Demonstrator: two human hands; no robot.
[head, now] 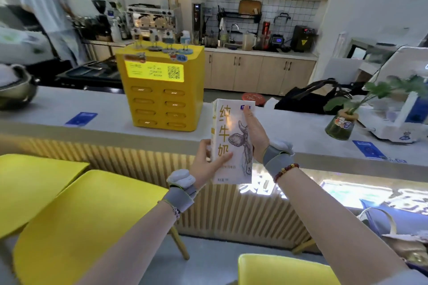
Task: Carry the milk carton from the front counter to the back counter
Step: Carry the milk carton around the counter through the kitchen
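From the head camera, one milk carton [232, 143] is hanging upright in the air, in front of the front counter [97, 120] and clear of its top. The left hand [208, 164] is gripping its lower left edge, fingers curled round it; the right hand [253, 132] is pressing flat along the right side. Keeping both hands clamped and the carton upright should be serving the walk to the back counter [259, 52] well. Three yellow chairs [76, 222] are standing nearby, and one yellow charging station [162, 90].
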